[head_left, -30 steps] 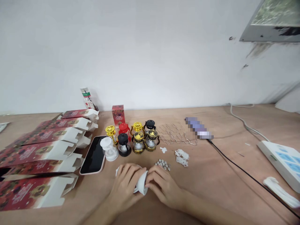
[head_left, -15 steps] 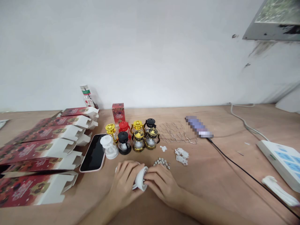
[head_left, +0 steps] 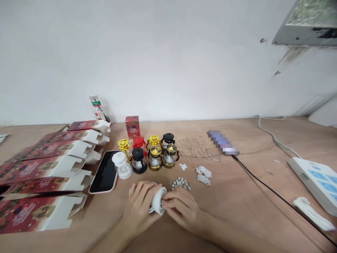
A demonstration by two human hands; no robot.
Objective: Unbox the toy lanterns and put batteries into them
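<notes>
The left hand [head_left: 140, 200] was wrapped around a white lantern-like piece [head_left: 157, 201] at the near side of the table [head_left: 237, 196], and the right hand [head_left: 184, 207] had its fingertips bunched together at the round open end; whether they pinched anything, I could not tell. Compared with a second earlier, I saw that end turned more toward my camera and the fingers moved from rim to opening, which I judged to mean attention had passed to the inside. Beyond lay small silvery discs [head_left: 181, 183], white plastic tabs [head_left: 207, 173] to their right and, farther back, standing lanterns [head_left: 139, 164].
</notes>
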